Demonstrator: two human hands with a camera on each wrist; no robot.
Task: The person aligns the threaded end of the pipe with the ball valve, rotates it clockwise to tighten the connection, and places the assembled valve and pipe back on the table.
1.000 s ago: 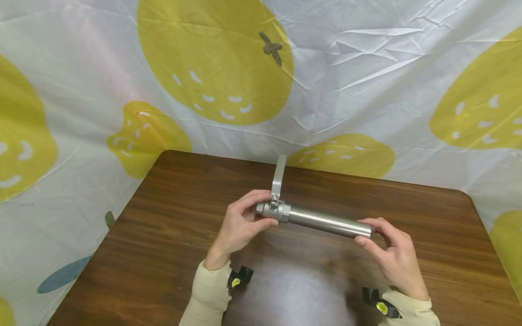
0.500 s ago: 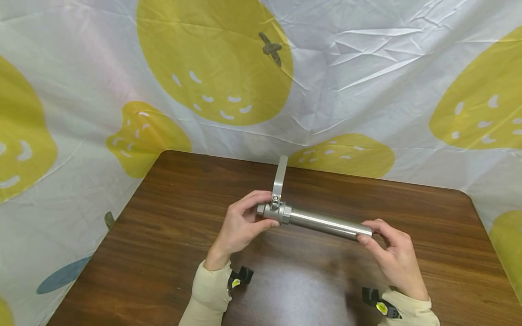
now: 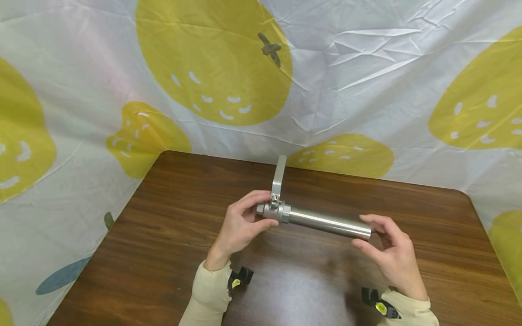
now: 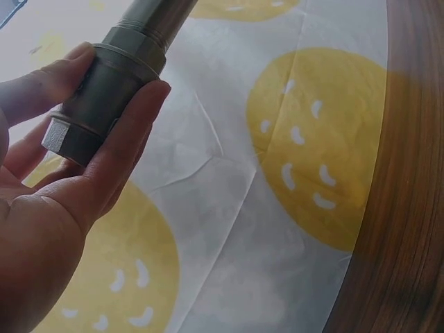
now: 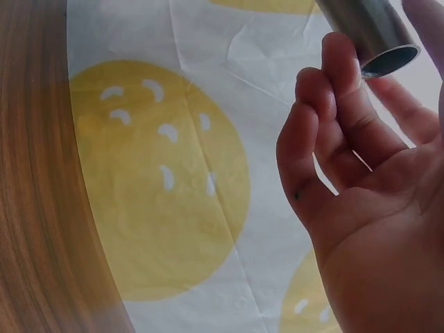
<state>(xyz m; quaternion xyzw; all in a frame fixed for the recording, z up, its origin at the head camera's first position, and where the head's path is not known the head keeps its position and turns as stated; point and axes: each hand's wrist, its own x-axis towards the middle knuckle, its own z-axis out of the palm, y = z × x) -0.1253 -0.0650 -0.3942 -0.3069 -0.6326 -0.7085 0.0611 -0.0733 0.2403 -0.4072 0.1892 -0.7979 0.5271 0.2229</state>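
Observation:
My left hand (image 3: 236,228) pinches a steel ball valve (image 3: 273,212) between thumb and fingers, above the table. The valve's flat lever handle (image 3: 279,175) points away toward the back. Screwed into the valve's right side, a smooth steel pipe (image 3: 326,222) runs rightward and slightly down toward me. Around the pipe's free end, my right hand (image 3: 394,253) has thumb and fingers spread. In the right wrist view the pipe's hollow end (image 5: 374,35) shows, with the thumb apart from it and fingertips close by. The left wrist view shows a hex end (image 4: 71,142) on the valve between the fingers.
A brown wood-grain table (image 3: 171,253) lies below both hands. White cloth (image 3: 350,59) printed with yellow fruit hangs behind it and at both sides. Black cameras are strapped on both wrists, over beige sleeves (image 3: 210,290).
My right thumb and fingers have loosened from the pipe's end and spread apart. The valve and pipe tipped slightly, then returned; the left hand keeps its hold.

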